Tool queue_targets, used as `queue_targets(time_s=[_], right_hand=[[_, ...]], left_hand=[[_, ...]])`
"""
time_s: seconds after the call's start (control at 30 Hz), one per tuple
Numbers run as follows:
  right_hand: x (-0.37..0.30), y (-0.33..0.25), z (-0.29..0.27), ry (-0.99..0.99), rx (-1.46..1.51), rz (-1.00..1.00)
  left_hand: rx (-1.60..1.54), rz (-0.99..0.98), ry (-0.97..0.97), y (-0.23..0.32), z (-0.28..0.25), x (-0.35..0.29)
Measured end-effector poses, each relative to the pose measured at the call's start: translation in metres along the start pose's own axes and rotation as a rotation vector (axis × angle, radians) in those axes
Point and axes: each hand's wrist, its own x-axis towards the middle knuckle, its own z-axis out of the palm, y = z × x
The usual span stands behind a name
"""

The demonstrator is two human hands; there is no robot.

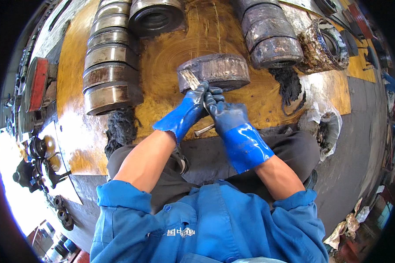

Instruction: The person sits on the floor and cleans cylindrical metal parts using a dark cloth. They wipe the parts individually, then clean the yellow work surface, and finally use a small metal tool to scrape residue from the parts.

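Both my hands, in blue rubber gloves, meet just on the near side of a thick, dark, grimy metal ring (226, 70) on the board. My left hand (194, 103) is closed round a flat brush (190, 79), whose pale, streaked end points up-left across the ring's near side. Against it, my right hand (227, 115) is closed with fingers curled; what lies inside them is hidden. Below the hands, the end of a short pale rod (204, 130) shows; its other end is covered by the right glove.
A row of shiny metal rings (111, 72) runs along the left, and darker rings (274, 46) stand at right. Beside those are a grease-smeared cylinder (322, 46) and dark rags (289, 85). A plastic bag (327, 127) sits by my right knee. Yellow-brown board (162, 105) lies underneath.
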Motion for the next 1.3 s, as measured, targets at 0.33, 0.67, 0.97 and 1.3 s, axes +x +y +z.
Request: queue_targets(time_s=[0.33,0.67,0.97,1.3], right_hand=[[-0.007,0.011,-0.007,0.047,0.056,0.003],[-0.022,0.044,0.002,0.137,0.229,-0.012],[-0.023,0.029,0.003,0.036,0.097,0.029],[-0.043,0.074,0.002,0.239,0.379,0.250]], left_hand=[[0.049,-0.056,-0.031,0.000,0.000,0.021],[0.045,0.098,0.148,-0.024,0.038,0.014],[0.160,0.141,0.092,-0.024,0.018,0.014],[0.516,-0.111,0.016,-0.036,0.104,0.035]])
